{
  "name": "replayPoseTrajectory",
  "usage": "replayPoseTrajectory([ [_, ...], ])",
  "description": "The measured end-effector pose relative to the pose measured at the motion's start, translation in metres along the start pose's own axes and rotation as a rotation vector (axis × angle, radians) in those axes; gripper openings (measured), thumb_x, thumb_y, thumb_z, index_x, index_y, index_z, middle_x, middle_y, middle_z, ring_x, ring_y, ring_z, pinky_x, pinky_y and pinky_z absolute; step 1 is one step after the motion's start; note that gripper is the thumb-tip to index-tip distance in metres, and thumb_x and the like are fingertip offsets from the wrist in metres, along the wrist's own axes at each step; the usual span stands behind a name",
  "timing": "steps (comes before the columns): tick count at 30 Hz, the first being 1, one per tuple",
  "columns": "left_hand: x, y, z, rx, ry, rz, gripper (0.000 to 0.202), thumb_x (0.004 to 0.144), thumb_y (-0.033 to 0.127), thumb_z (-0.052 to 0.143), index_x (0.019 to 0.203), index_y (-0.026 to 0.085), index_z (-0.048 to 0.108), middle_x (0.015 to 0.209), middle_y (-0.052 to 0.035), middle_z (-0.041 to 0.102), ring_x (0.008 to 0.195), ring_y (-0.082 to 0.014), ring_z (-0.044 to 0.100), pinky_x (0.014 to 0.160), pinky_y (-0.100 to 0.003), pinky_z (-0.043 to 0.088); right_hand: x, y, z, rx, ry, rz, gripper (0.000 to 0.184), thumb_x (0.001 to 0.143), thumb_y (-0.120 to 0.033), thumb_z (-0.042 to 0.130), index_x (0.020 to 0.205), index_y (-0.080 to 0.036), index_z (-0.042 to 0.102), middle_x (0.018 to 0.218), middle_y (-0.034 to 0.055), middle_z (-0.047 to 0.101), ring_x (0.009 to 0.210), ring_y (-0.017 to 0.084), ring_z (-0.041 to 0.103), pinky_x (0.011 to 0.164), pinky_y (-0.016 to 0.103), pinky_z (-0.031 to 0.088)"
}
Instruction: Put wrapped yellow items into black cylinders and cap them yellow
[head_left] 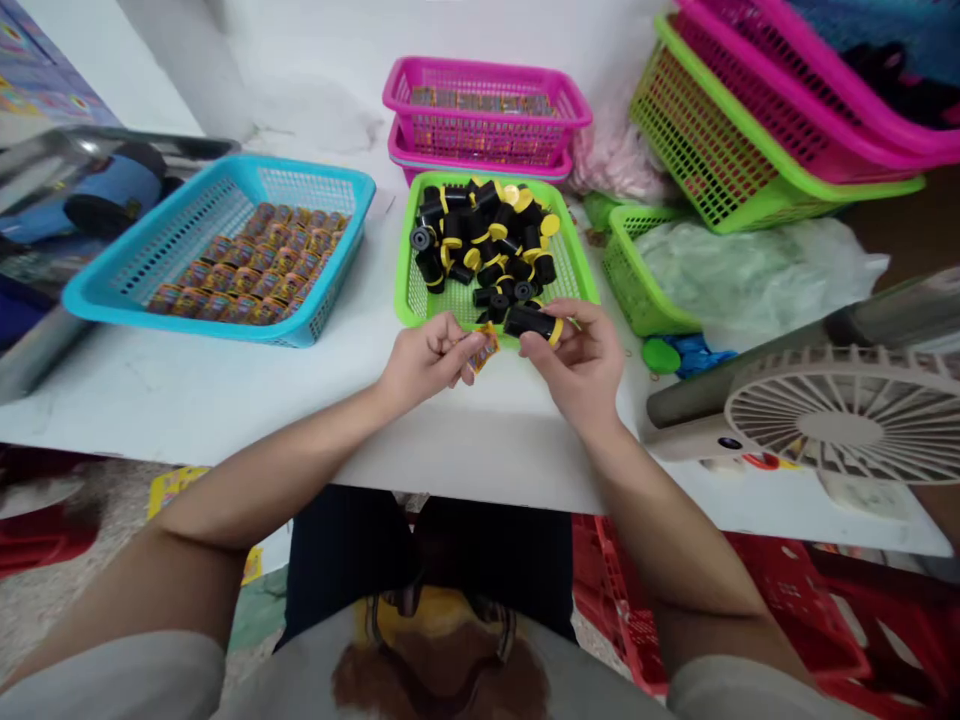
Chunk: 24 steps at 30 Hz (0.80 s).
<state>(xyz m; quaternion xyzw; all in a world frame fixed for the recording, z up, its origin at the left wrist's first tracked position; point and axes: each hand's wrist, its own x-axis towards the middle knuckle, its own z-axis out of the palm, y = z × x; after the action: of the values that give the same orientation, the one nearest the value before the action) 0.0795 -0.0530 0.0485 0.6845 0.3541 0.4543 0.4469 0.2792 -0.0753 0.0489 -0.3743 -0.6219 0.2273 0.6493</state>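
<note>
My left hand (426,358) is closed, pinching a small orange printed label (484,349) at the white table's front. My right hand (581,355) is closed around a black cylinder with a yellow cap (534,323), held sideways just right of the label. Both hands hover in front of a green basket (411,300) filled with several black cylinders with yellow caps (484,240). To the left, a blue basket (112,300) holds rows of several cylinders wrapped in orange labels (251,265).
Two stacked pink baskets (486,115) stand behind the green one. At right are a small green basket (626,275) with a plastic bag, tilted green and pink baskets (720,150), and a white fan (825,410). Red crates (750,600) sit under the table.
</note>
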Motion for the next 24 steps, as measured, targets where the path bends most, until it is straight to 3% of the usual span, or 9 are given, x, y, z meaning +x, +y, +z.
replayPoseTrajectory([
  [4, 0.003, 0.004, -0.004, -0.071, 0.016, -0.009, 0.067, 0.098, 0.08, 0.038, 0.069, 0.021, 0.05, 0.05, -0.0004, 0.064, 0.038, -0.0088, 0.05, 0.038, -0.019, 0.04, 0.0, -0.004, -0.001, 0.042, -0.001, 0.081, 0.038, 0.086, -0.054, 0.08, 0.106, -0.03, 0.059, 0.086, -0.005, 0.063, 0.064, 0.01, 0.065, 0.058, 0.024, 0.059],
  [8, 0.006, 0.004, -0.004, -0.135, -0.062, -0.023, 0.072, 0.091, 0.087, 0.041, 0.067, 0.02, 0.053, 0.05, -0.001, 0.063, 0.041, -0.0101, 0.052, 0.039, -0.02, 0.043, -0.001, -0.006, 0.0, 0.138, 0.001, 0.149, 0.039, 0.084, -0.057, 0.08, 0.104, -0.03, 0.061, 0.089, -0.005, 0.066, 0.06, 0.009, 0.066, 0.055, 0.024, 0.058],
  [12, 0.006, 0.0, -0.004, -0.146, -0.115, 0.008, 0.082, 0.091, 0.089, 0.037, 0.056, 0.018, 0.058, 0.045, -0.0025, 0.057, 0.036, -0.0081, 0.044, 0.036, -0.021, 0.035, -0.004, -0.009, 0.001, 0.243, -0.105, 0.217, 0.036, 0.084, -0.056, 0.08, 0.099, -0.028, 0.064, 0.077, -0.0061, 0.067, 0.055, 0.009, 0.066, 0.05, 0.023, 0.056],
  [19, 0.003, -0.005, -0.006, -0.124, -0.173, 0.063, 0.089, 0.089, 0.092, 0.032, 0.055, 0.015, 0.063, 0.048, -0.0071, 0.061, 0.037, -0.0089, 0.048, 0.034, -0.021, 0.033, -0.003, -0.014, 0.002, 0.301, -0.172, 0.223, 0.033, 0.084, -0.052, 0.082, 0.097, -0.026, 0.066, 0.071, -0.0066, 0.068, 0.051, 0.009, 0.064, 0.048, 0.022, 0.054],
  [24, 0.002, -0.005, -0.005, -0.15, -0.202, 0.105, 0.089, 0.092, 0.089, 0.03, 0.058, 0.015, 0.066, 0.046, -0.0059, 0.057, 0.036, -0.0089, 0.045, 0.035, -0.022, 0.033, -0.002, -0.022, 0.002, 0.222, -0.183, 0.2, 0.035, 0.079, -0.05, 0.087, 0.094, -0.025, 0.068, 0.079, -0.0037, 0.071, 0.058, 0.007, 0.063, 0.053, 0.021, 0.052],
])
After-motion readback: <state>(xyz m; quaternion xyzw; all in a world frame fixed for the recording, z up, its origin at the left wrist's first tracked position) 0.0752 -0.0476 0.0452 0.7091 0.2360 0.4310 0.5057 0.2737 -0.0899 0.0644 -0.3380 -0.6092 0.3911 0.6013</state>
